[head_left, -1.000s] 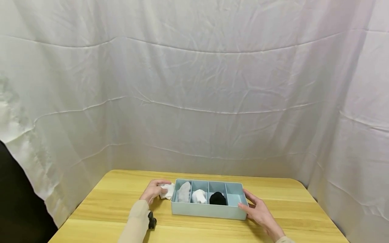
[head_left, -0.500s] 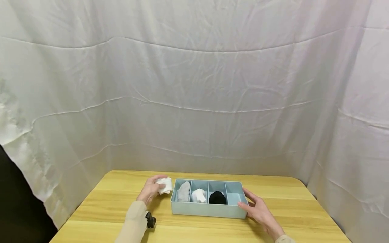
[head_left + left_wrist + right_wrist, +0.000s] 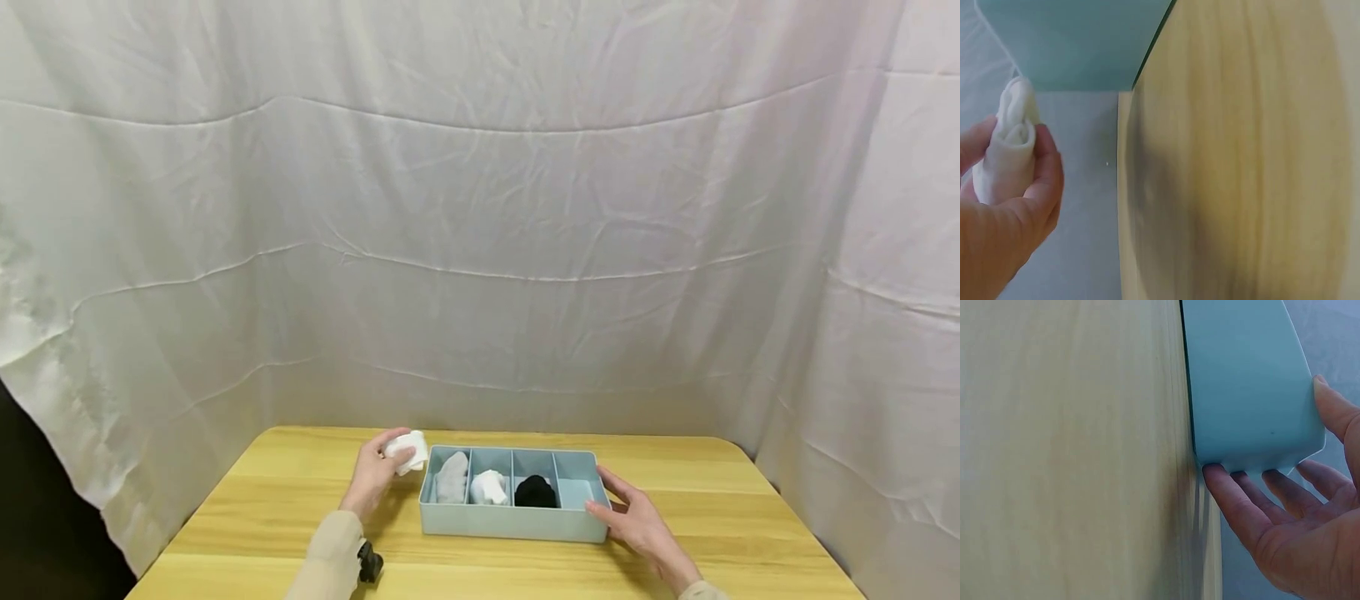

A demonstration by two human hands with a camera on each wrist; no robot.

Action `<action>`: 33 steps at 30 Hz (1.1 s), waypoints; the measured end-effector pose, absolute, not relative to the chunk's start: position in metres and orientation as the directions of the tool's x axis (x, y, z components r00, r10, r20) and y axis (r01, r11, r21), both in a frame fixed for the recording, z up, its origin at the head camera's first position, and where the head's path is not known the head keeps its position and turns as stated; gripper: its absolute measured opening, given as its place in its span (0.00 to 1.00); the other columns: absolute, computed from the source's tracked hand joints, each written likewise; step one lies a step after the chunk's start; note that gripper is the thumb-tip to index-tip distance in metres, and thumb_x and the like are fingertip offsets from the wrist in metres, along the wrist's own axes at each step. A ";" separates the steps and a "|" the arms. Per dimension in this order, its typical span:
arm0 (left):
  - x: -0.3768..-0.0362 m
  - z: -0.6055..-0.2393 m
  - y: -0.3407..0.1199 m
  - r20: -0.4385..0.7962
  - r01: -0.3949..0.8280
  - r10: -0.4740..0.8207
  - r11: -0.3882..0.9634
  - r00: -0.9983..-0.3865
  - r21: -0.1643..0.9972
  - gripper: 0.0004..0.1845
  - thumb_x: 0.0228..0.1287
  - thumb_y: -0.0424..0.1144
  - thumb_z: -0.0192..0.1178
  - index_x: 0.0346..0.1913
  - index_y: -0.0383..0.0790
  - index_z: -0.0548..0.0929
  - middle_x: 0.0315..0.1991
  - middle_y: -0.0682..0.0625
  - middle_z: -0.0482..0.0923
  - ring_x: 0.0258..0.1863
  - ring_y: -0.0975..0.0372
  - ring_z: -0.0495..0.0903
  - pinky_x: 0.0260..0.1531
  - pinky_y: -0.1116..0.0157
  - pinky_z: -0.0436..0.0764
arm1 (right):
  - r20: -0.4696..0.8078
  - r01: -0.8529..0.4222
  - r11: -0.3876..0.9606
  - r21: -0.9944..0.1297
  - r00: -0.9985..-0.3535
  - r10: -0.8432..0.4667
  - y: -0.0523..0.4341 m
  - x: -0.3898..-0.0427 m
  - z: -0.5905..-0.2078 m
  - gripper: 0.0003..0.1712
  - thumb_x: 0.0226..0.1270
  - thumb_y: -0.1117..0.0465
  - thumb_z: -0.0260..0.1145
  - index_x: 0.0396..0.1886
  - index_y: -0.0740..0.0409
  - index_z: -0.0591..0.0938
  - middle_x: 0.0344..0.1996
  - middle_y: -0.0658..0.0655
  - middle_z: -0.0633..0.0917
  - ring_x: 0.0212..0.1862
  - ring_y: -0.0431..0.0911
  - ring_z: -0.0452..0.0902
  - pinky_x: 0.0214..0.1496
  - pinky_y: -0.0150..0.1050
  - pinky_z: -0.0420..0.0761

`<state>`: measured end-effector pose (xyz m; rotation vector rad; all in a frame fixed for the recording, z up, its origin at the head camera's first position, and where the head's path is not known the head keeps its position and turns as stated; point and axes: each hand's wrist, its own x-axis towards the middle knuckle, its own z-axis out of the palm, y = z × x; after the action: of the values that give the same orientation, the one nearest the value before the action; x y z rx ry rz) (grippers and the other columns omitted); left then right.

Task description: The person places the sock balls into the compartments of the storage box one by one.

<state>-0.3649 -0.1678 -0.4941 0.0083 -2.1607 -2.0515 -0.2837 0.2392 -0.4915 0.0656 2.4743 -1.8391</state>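
Behind and around the work area, I log a white creased cloth backdrop (image 3: 480, 250), hung on three sides, probably to keep the view plain.

Item 1. Light yellow wooden table (image 3: 255, 517), grain running side to side; it bears everything below.

Item 2. Pale blue rectangular plastic organiser tray (image 3: 513, 522), divided by upright walls into four compartments in a row, lying near the middle of the table with its long side towards me. From the left, the compartments hold a grey rolled sock (image 3: 452, 477), a white rolled sock (image 3: 488, 486) and a black rolled sock (image 3: 536, 492); the rightmost compartment (image 3: 576, 492) shows only its blue floor. One bundle per slot suggests sorting.

Item 3. Right hand (image 3: 633, 521), laid against the tray's right end. The right wrist view shows straight, relaxed fingers (image 3: 1254, 503) under and along the end wall and the thumb (image 3: 1335, 412) against its edge. I judge it braces the tray so that it does not slide.

Item 4. Left hand (image 3: 372, 473), raised just beside the tray's left end. Its fingers and thumb curl round the next item, which keeps the roll from unwinding.

Item 5. Small white rolled sock bundle (image 3: 408, 452), held clear of the table, just outside the tray's left wall and above its rim; not in any compartment.

Item 6. Small black wrist-mounted device (image 3: 369, 562), strapped below the beige left sleeve (image 3: 330, 554).
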 end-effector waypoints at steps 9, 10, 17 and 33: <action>-0.359 -0.487 -0.163 0.119 0.119 -0.140 0.009 -0.983 0.993 0.25 0.64 0.28 0.62 0.65 0.36 0.76 0.62 0.34 0.70 0.43 0.59 0.77 0.35 0.71 0.82 | -0.072 0.070 0.325 -0.943 -0.997 0.005 0.239 -0.285 -0.491 0.48 0.61 0.52 0.73 0.76 0.55 0.61 0.74 0.69 0.58 0.67 0.70 0.65 0.50 0.55 0.83; -0.359 -0.486 -0.163 0.117 0.119 -0.141 -0.007 -0.983 0.993 0.25 0.65 0.29 0.62 0.65 0.37 0.75 0.62 0.34 0.70 0.43 0.59 0.77 0.35 0.71 0.82 | -0.074 0.072 0.323 -0.944 -0.997 0.005 0.238 -0.284 -0.491 0.47 0.61 0.52 0.73 0.76 0.55 0.61 0.74 0.68 0.59 0.67 0.70 0.65 0.50 0.54 0.83; -0.358 -0.473 -0.153 0.135 0.146 -0.114 -0.100 -0.984 0.984 0.25 0.66 0.30 0.62 0.65 0.34 0.74 0.58 0.34 0.71 0.39 0.63 0.79 0.34 0.71 0.82 | -0.063 0.057 0.310 -0.949 -0.998 -0.009 0.237 -0.286 -0.490 0.46 0.62 0.54 0.72 0.76 0.55 0.61 0.74 0.68 0.58 0.67 0.70 0.65 0.51 0.54 0.82; -0.344 -0.461 -0.112 0.190 0.194 -0.056 -0.074 -0.980 0.978 0.22 0.70 0.33 0.59 0.65 0.36 0.75 0.59 0.35 0.73 0.36 0.64 0.76 0.32 0.71 0.78 | -0.048 0.038 0.271 -0.962 -0.998 -0.029 0.238 -0.287 -0.493 0.45 0.64 0.58 0.71 0.76 0.56 0.60 0.75 0.68 0.57 0.68 0.69 0.64 0.51 0.54 0.82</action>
<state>-0.3440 -0.1125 -0.4614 -0.1519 -2.0129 -2.1796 -0.2869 0.2384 -0.4927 0.0086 2.4593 -1.8638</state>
